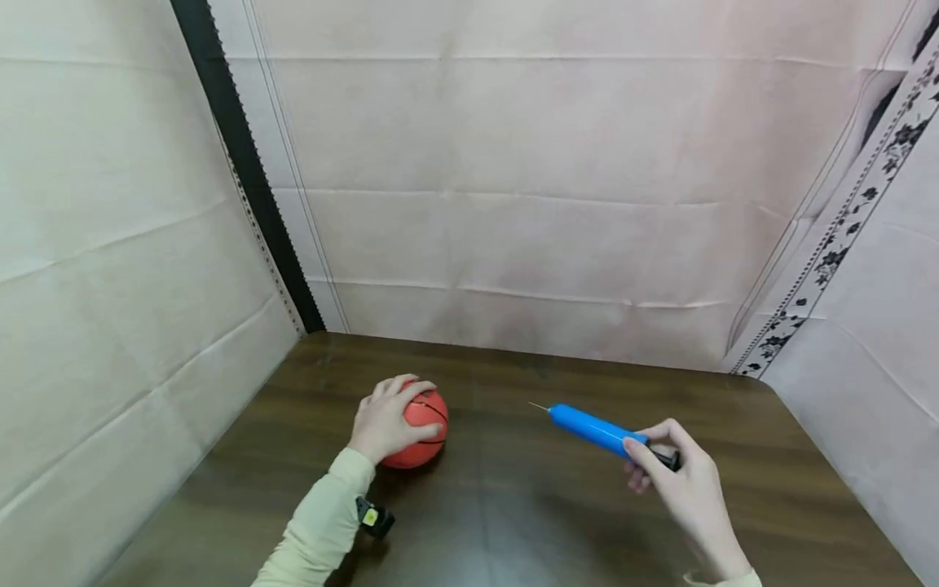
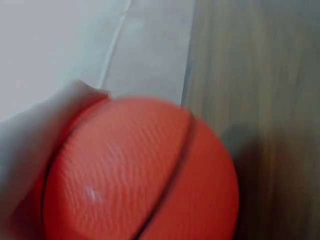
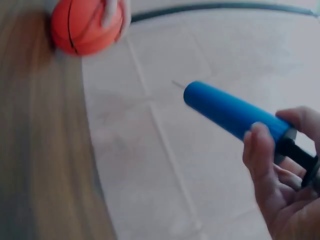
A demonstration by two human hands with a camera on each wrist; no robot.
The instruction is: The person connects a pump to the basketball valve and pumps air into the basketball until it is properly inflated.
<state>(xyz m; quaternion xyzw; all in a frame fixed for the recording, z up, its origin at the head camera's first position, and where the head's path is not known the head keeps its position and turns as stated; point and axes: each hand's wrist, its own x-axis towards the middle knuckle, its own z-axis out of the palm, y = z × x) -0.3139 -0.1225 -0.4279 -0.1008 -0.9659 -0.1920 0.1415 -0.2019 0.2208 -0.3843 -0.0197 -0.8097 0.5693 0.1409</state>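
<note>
A small red-orange toy basketball (image 1: 425,424) with black seams is held by my left hand (image 1: 385,420), whose fingers curl over its top and near side. In the left wrist view the basketball (image 2: 145,170) fills the lower part, with part of the hand along its left edge. My right hand (image 1: 682,473) grips a blue hand pump (image 1: 596,430) near its black handle end. The pump's thin metal needle (image 1: 539,406) points left, toward the ball but apart from it. In the right wrist view, thumb and fingers pinch the rear of the pump (image 3: 230,110); the black handle (image 3: 300,155) lies inside the hand.
The dark wooden table (image 1: 513,505) is bounded by white cloth walls at the back (image 1: 513,204), left (image 1: 110,285) and right (image 1: 866,326). A small black device (image 1: 376,518) is strapped to the left wrist.
</note>
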